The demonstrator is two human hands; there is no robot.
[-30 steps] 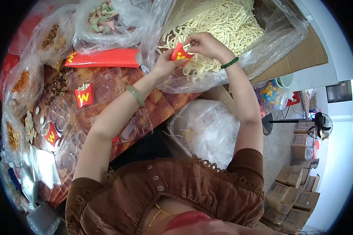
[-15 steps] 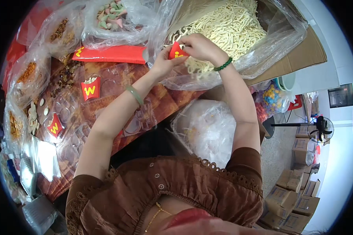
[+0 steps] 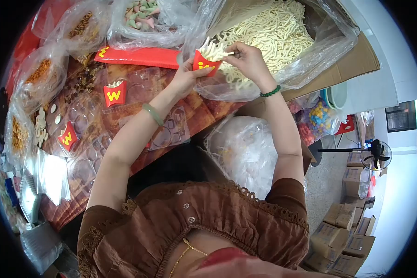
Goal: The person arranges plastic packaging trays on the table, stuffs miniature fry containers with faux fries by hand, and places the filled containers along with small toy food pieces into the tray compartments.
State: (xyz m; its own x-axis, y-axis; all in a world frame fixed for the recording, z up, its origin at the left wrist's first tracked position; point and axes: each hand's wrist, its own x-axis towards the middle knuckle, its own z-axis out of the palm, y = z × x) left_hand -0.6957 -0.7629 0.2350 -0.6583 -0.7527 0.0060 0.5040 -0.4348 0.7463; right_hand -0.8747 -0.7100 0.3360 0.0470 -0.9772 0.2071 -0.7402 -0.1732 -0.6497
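My left hand point(image 3: 189, 75) holds a red fry carton point(image 3: 205, 65) with a yellow logo, its thumb across the front. Pale sticks point(image 3: 213, 50) stand up out of the carton's top. At the carton's right side, my right hand point(image 3: 246, 59) pinches pale stick pieces between thumb and fingers. Behind both hands, a plastic-lined cardboard box point(image 3: 352, 62) holds a heap of loose pale sticks point(image 3: 275, 39). Two more red cartons lie on the table, one filled with sticks point(image 3: 115, 94) and another point(image 3: 68, 136) further left.
A long red stack point(image 3: 141, 57) lies behind the filled carton. Clear plastic trays point(image 3: 171, 127) are spread over the table point(image 3: 208, 111). Open bags hold pastel pieces point(image 3: 141, 14) and orange bits point(image 3: 41, 71). A large clear bag point(image 3: 243, 150) stands below the table edge.
The held carton has turned more upright and its sticks now show above the rim. My right hand has moved off the carton's front to its right side. The view has shifted slightly.
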